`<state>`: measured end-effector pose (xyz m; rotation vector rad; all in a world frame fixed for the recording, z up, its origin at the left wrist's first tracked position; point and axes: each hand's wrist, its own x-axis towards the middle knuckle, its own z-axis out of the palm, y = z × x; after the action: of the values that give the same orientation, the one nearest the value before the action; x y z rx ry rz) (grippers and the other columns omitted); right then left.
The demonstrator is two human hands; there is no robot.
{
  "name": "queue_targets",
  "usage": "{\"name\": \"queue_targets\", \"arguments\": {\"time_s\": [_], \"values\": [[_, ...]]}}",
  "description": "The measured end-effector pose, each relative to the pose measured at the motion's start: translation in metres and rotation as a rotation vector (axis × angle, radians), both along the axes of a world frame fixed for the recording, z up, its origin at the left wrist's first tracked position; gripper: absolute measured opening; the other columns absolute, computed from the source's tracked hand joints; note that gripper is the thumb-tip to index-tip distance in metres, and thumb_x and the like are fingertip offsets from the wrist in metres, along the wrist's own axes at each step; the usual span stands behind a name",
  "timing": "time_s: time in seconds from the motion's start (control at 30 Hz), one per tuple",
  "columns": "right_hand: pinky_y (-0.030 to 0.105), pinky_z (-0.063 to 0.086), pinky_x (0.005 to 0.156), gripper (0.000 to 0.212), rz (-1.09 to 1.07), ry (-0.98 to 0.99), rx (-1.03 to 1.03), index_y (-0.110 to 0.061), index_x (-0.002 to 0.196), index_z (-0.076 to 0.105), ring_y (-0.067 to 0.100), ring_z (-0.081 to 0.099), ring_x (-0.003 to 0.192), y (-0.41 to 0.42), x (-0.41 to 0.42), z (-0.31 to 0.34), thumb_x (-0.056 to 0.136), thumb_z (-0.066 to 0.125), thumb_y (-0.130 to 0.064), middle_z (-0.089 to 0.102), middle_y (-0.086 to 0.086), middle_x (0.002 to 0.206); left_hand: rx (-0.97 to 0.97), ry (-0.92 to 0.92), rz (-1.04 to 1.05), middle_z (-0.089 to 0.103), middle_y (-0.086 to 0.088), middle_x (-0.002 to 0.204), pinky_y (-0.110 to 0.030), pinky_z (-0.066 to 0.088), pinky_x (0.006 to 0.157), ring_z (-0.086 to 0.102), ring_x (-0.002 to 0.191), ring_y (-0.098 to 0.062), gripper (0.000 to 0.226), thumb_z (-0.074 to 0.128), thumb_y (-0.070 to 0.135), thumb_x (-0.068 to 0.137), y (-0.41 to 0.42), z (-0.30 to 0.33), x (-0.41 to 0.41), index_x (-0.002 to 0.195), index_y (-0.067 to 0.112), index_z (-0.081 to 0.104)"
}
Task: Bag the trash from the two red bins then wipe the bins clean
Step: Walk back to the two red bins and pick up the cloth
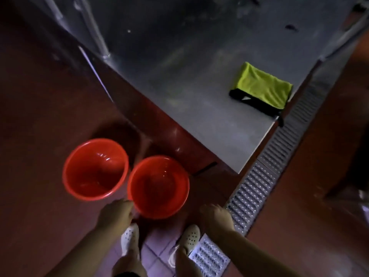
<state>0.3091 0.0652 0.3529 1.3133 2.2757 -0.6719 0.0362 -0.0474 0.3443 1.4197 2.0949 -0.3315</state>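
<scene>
Dim red floor tiles (pixel 40 136) run under a steel table (pixel 179 86), seen from above. Two red bins stand upright on the floor, rims nearly touching: the left bin (pixel 95 168) and the right bin (pixel 158 186), both looking empty. At the right bin's near rim sits the left hand (pixel 115 213), fingers curled, whether gripping the rim I cannot tell. White perforated clogs (pixel 129 239) stand below. Beyond them the right hand (pixel 215 215) hangs loosely curled, holding nothing, beside a metal floor grate (pixel 259 182). A folded yellow-green cloth (pixel 261 87) lies on the table.
</scene>
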Motion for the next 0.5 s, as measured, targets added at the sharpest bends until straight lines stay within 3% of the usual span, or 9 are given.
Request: {"name": "queue_targets", "arguments": {"time_s": [0.13,0.37,0.5], "values": [[0.03,0.05,0.074,0.021,0.018,-0.009,-0.051,-0.021,0.102,0.06,0.018,0.061,0.099,0.008,-0.012,-0.062,0.09,0.044,-0.017,0.063,-0.003,0.107,-0.034,-0.011,0.127,0.063,0.009,0.109,-0.025,0.047,0.08,0.059,0.104,-0.011,0.019,0.049,0.037,0.088,-0.022,-0.055,0.011,0.101,0.026,0.059],[0.021,0.049,0.075,0.028,-0.103,-0.064,-0.09,-0.024,0.113,0.057,0.009,0.059,0.095,0.01,-0.033,-0.198,0.092,0.044,-0.011,0.062,-0.007,0.109,-0.015,-0.089,0.307,0.064,0.007,0.107,-0.025,0.047,0.079,0.061,0.099,-0.012,0.021,0.051,0.035,0.09,-0.026,-0.198,0.008,0.106,0.024,0.06],[0.023,0.045,0.083,0.037,-0.282,-0.056,-0.084,-0.021,0.132,0.046,0.011,0.055,0.111,0.008,-0.045,-0.271,0.095,0.045,-0.018,0.055,-0.003,0.125,0.003,-0.094,0.44,0.063,-0.005,0.102,-0.033,0.051,0.076,0.063,0.094,-0.023,0.033,0.058,0.031,0.088,-0.031,-0.273,0.002,0.117,0.016,0.057]]}}
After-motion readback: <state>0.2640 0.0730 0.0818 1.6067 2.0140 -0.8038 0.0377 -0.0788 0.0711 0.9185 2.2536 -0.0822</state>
